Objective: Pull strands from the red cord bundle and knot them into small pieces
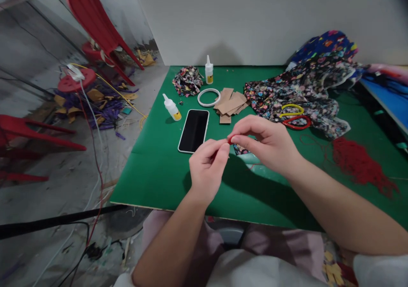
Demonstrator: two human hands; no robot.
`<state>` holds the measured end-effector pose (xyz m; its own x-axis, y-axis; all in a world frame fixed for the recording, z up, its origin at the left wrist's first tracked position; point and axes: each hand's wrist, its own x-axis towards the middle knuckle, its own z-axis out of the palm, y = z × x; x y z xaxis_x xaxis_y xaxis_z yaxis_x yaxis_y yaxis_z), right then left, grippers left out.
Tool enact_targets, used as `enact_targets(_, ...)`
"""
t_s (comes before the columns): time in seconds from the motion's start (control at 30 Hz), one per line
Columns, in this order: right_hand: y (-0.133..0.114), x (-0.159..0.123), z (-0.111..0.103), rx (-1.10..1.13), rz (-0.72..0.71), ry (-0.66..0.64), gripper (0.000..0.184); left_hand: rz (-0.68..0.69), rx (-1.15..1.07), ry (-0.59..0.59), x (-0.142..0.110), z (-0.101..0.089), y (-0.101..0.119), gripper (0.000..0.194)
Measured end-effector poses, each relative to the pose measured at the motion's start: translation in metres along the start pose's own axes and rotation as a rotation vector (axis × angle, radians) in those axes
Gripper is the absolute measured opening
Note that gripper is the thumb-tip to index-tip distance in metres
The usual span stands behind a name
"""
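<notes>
Above the green table, my left hand (209, 166) and my right hand (266, 142) meet fingertip to fingertip. Between the right thumb and index finger is a small red piece (230, 139), perhaps bunched thread; its exact kind is too small to make out. The left thumb and index finger pinch at its near side, and a tiny pale tip shows below them. Under the right hand lies a scrap of floral fabric (241, 149), partly hidden. A smartphone (194, 130) with a dark screen rests just beyond my left hand.
On the green table (153, 168) are two glue bottles (208, 71), a white ring (208, 97), brown cardboard strips (232, 102), scissors (293, 117), floral cloth (287, 89) and tangled red thread (360, 164). A white panel (255, 23) stands behind. Red chairs (95, 19) and cables are at left.
</notes>
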<state>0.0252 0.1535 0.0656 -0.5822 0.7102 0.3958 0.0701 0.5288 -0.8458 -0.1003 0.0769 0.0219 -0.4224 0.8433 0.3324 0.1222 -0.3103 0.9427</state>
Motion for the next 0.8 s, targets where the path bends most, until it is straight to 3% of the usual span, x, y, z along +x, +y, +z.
enact_targets(0.3, 0.0015, 0.0003, 0.0015, 0.009, 0.069, 0.032, 0.01, -0.046, 0.046, 0.016, 0.0019, -0.0001, 0.0023, 0.013)
enact_targets(0.53, 0.003, 0.0014, -0.0008, 0.048, 0.196, 0.083, 0.022, -0.2, -0.155, 0.137, 0.0024, 0.0019, -0.0013, 0.018)
enact_targets(0.7, 0.0017, 0.0013, -0.0006, 0.133, 0.196, -0.007, 0.015, -0.277, -0.23, 0.165, 0.0044, 0.0015, 0.0008, 0.02)
enact_targets(0.8, 0.0069, 0.0008, 0.005, 0.236, 0.277, -0.061, 0.017, -0.318, -0.295, 0.163, 0.0065, 0.0013, 0.0035, 0.02)
